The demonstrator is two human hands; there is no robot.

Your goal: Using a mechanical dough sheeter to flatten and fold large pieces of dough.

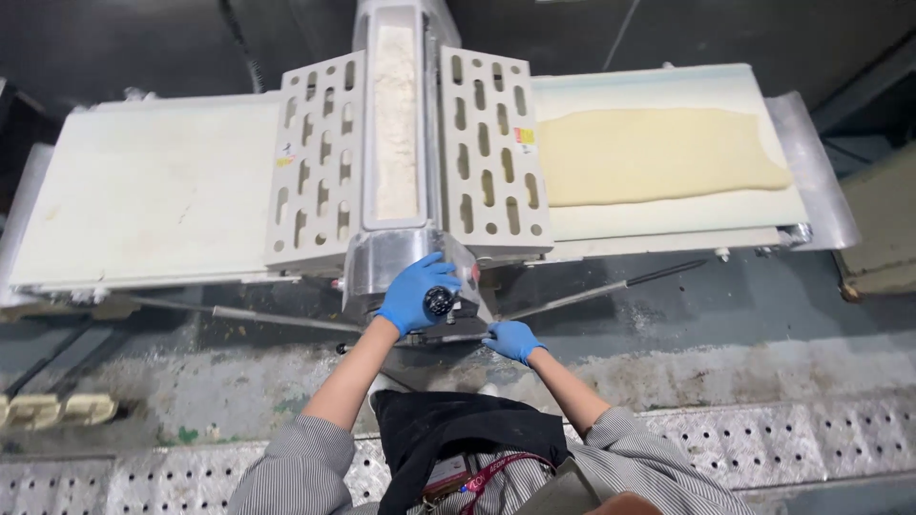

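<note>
Dough sheet (658, 154) upper right on belt (143, 191). Left hand (417, 294) closed around black knob (439, 303); right hand (512, 339) pinching lever (592, 291), centre frame. Risk: gap turned too narrow, dough tears.

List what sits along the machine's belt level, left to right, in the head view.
Bare left conveyor belt → left perforated guard → floured centre trough → right perforated guard → dough sheet → metal end tray.
</note>
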